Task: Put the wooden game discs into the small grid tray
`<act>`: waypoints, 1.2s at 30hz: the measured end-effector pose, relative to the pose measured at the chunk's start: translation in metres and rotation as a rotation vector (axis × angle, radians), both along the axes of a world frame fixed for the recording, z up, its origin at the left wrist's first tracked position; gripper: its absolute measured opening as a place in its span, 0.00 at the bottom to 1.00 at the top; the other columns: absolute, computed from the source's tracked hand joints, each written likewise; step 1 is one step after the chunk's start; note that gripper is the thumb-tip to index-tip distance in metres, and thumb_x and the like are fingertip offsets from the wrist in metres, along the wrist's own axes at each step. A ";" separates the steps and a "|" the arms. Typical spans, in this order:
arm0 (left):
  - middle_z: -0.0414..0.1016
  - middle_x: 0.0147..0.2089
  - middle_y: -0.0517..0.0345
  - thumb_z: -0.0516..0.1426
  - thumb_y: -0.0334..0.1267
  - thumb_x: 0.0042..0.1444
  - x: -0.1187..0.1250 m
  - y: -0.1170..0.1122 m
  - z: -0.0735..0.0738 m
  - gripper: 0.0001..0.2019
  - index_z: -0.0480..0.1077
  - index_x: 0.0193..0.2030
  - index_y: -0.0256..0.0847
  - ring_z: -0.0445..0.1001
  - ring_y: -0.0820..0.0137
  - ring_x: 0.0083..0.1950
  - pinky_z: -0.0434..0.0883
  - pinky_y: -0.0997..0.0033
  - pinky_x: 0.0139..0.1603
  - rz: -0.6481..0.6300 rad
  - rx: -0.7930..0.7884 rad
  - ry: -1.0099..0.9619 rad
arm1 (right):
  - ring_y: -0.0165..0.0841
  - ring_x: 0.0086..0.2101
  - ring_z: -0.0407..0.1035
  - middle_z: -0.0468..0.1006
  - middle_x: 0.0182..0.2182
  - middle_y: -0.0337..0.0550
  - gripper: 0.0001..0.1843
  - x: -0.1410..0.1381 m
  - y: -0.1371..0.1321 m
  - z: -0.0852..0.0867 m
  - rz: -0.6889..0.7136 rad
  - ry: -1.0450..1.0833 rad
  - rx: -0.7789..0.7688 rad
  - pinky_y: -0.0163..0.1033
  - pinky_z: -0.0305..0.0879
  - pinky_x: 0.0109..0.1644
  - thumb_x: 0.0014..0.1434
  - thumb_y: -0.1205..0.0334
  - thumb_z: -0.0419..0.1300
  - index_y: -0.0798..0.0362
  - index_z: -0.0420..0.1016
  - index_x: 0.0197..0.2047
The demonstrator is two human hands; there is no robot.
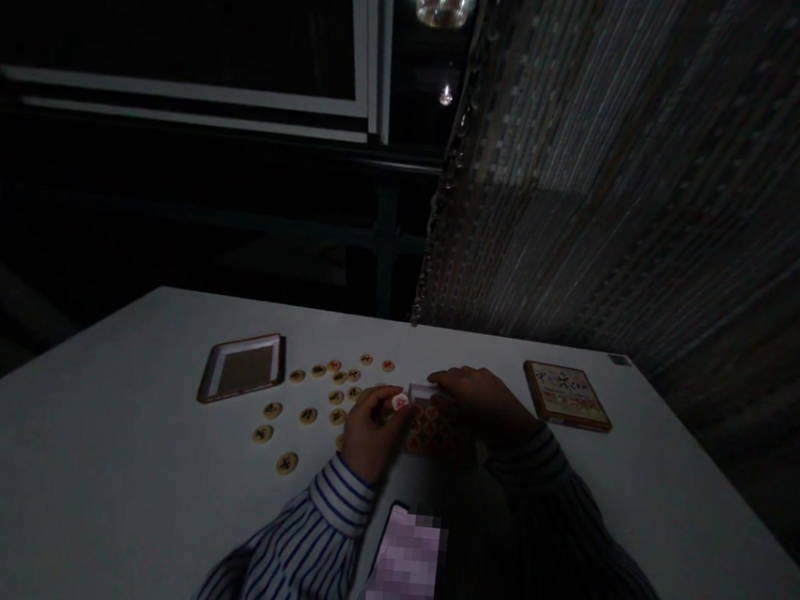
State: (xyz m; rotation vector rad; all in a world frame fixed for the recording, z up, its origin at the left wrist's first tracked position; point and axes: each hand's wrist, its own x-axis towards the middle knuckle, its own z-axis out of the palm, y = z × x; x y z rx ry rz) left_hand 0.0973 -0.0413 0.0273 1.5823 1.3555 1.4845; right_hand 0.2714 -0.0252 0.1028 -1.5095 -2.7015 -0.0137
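My left hand (pixel 371 434) pinches a round xiangqi piece (pixel 400 401) with a red character, beside the left edge of a small box (pixel 423 392). Rows of xiangqi pieces (pixel 430 427) with red marks lie in the box, and its far end shows a pale bare bottom. My right hand (pixel 479 402) reaches over the box's right side, fingers curved over its far part. Its fingertips are dark and partly hidden, so whether they grip the box or a piece is unclear. Loose xiangqi pieces (pixel 309 415), several of them, lie face up left of my left hand.
An open box lid or tray (pixel 206 383) lies at the table's left. A flat printed box (pixel 567 395) sits at the right. Near me is a phone (pixel 388 530), partly blurred out. Behind the white table (pixel 144 464) hang a bead curtain (pixel 543 210) and a window frame (pixel 373 62).
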 end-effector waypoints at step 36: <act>0.76 0.27 0.54 0.58 0.39 0.41 0.011 -0.007 0.010 0.08 0.70 0.28 0.37 0.74 0.70 0.30 0.72 0.72 0.31 -0.105 -0.285 -0.422 | 0.36 0.41 0.67 0.73 0.42 0.46 0.19 -0.007 0.007 -0.011 0.033 0.009 -0.045 0.37 0.59 0.41 0.59 0.53 0.47 0.50 0.66 0.50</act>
